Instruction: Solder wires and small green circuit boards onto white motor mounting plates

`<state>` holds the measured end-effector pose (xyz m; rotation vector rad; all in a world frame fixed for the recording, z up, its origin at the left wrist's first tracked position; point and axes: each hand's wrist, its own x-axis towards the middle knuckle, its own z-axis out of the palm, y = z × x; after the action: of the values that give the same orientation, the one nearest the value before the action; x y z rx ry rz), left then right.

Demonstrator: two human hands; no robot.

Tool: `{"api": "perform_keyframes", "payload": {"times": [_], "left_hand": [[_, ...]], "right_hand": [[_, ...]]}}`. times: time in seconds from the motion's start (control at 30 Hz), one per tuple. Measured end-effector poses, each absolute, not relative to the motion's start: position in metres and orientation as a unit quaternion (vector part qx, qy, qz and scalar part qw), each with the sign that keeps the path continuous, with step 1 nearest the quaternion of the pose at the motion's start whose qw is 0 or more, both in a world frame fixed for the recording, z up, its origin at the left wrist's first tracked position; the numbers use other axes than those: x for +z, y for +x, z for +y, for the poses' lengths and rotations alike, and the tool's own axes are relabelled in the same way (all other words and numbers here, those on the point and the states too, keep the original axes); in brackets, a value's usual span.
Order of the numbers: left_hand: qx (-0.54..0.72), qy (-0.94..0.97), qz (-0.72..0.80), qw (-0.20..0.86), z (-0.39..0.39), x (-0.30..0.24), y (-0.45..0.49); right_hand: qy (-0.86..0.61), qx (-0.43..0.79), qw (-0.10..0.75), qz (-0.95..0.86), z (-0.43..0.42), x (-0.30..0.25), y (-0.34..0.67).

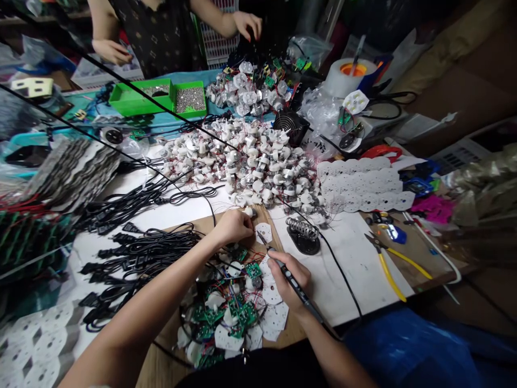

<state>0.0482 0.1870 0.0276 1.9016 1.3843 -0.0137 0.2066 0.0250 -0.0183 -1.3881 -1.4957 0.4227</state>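
My right hand (288, 277) grips a soldering iron (294, 284) like a pen. Its tip points up and left onto a small white circuit board (264, 233) with dark spots. Just left of that board, my left hand (236, 226) is closed in a pinch; what its fingers hold is hidden. A small white motor part (250, 212) lies right by its knuckles. Below both hands is a heap of green circuit boards (242, 312) with wires and white parts. More white boards (271, 291) lie under my right hand.
A big pile of white motor parts (250, 161) fills the middle. Black power cords (149, 253) lie left, a soldering iron stand (302, 237) and yellow-handled cutters (390, 264) right. Panels of white boards (363, 186) lie farther back. Across the table, a co-worker's hands (247, 24) hover near green trays (137, 97).
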Motion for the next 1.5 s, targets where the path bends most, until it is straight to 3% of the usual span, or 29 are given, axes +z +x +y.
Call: {"api": "perform_keyframes", "payload": {"times": [0.8, 1.17, 1.5], "left_hand": [[-0.024, 0.755, 0.529, 0.388, 0.193, 0.031, 0.051], [-0.024, 0.751, 0.531, 0.393, 0.192, 0.031, 0.05], [0.074, 0.784, 0.494, 0.37, 0.179, 0.022, 0.037]], "right_hand": [[-0.559, 0.159, 0.482, -0.655, 0.026, -0.016, 0.207], [-0.559, 0.149, 0.531, -0.62, 0.025, -0.02, 0.209], [-0.6, 0.186, 0.511, -0.587, 0.022, -0.016, 0.209]]}}
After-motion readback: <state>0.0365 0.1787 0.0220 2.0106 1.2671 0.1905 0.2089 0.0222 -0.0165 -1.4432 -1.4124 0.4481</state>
